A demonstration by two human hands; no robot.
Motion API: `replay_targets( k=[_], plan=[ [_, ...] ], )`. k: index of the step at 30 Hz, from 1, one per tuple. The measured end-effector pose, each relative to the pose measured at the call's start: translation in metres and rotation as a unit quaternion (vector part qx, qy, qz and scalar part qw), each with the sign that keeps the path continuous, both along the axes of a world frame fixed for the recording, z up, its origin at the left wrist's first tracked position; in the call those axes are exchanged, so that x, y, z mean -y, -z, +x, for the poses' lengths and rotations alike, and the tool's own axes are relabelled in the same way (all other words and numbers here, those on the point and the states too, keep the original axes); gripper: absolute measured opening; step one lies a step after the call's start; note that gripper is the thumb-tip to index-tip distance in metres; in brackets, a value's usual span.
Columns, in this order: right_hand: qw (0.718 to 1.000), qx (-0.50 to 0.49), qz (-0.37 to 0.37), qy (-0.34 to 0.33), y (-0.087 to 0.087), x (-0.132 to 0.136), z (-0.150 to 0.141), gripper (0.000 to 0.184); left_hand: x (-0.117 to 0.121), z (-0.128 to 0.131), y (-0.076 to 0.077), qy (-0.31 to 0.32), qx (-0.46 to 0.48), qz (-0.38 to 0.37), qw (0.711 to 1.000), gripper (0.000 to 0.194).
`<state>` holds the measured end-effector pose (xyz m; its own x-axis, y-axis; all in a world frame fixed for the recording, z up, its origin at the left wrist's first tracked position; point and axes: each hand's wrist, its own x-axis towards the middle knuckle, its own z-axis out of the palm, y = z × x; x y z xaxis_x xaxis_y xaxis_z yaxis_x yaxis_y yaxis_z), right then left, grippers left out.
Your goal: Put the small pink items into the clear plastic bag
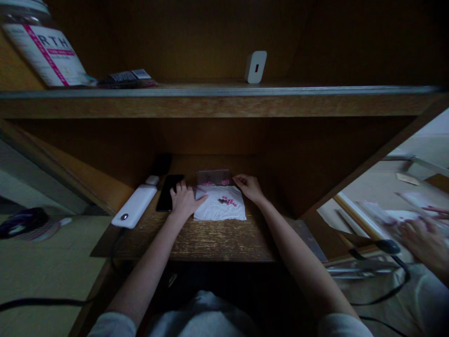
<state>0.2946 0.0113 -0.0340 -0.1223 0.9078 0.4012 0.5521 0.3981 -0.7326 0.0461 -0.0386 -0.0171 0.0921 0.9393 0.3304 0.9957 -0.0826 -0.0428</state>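
My left hand (185, 199) rests with its fingers on the edge of a black smartphone (167, 193), and its thumb reaches towards a sheet of white paper (210, 213). My right hand (249, 187) lies at the paper's far right corner, holding nothing visible. Several small pink tablets (228, 201) and a small dark object (223, 201) lie on the sheet. Behind it stands a clear plastic bag (213, 178) with more pink tablets inside. A white power bank (134, 206) lies left of the phone.
The hands work in a wooden desk's recess (196, 241) under a shelf (217, 105) holding a labelled jar (45, 54), a packet, and a white device (255, 67). A dark cable (115, 250) hangs left. At right, another person's hands (424, 238) handle papers.
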Motion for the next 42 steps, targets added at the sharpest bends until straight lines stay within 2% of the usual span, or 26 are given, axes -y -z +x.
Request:
replay_targets(
  k=[11,22,29,33,42],
  plan=[
    [1.000,0.008,0.003,-0.001,0.001,0.000,0.000,0.029,-0.003,-0.005,0.001,-0.037,0.019,-0.008,0.999,0.070],
    [1.000,0.004,-0.008,0.002,0.002,0.000,0.000,0.028,0.000,-0.006,-0.005,-0.002,0.022,0.029,0.999,0.063],
    [1.000,0.010,-0.008,0.002,0.002,0.000,0.001,0.028,-0.005,-0.025,-0.007,0.059,0.069,0.003,0.996,0.021],
    [1.000,0.010,-0.016,-0.002,0.002,0.000,0.001,0.029,-0.010,-0.038,-0.009,0.073,0.104,-0.007,0.992,0.020],
    [1.000,0.026,-0.012,-0.005,-0.001,0.002,0.001,0.028,-0.018,-0.072,-0.018,0.110,0.193,0.023,0.975,0.012]
  ],
)
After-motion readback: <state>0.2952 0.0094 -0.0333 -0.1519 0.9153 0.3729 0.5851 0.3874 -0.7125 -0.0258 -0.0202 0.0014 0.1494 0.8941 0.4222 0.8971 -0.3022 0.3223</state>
